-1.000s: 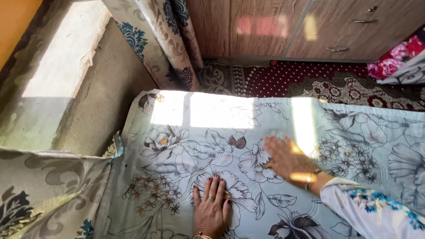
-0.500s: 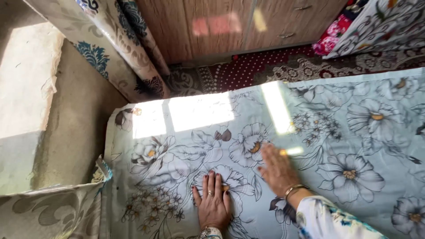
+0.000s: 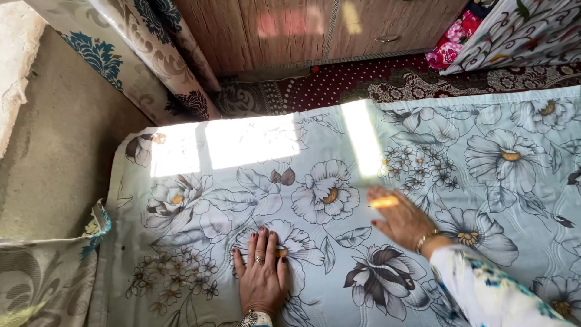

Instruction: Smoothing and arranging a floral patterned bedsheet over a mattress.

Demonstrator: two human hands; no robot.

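A pale blue bedsheet (image 3: 484, 181) printed with large grey flowers lies spread over a mattress. My left hand (image 3: 261, 272) rests flat on it, palm down, fingers together, with a ring and dark nail polish. My right hand (image 3: 399, 218) also lies flat on the sheet further right, fingers spread, bangles at the wrist and a floral sleeve (image 3: 490, 290) behind it. Neither hand holds anything. Bright sun patches (image 3: 248, 142) fall across the sheet's far part.
A patterned curtain (image 3: 145, 54) hangs at the upper left beside a rough concrete wall (image 3: 54, 157). Wooden cabinets (image 3: 302, 27) stand beyond a dark red carpet (image 3: 363, 85). Folded floral bedding (image 3: 520, 33) sits at the upper right. A cushion (image 3: 42, 278) lies lower left.
My right hand has slid rightward across the sheet, away from my left hand. The left hand has stayed pressed on the same flower. The view has shifted toward the right.
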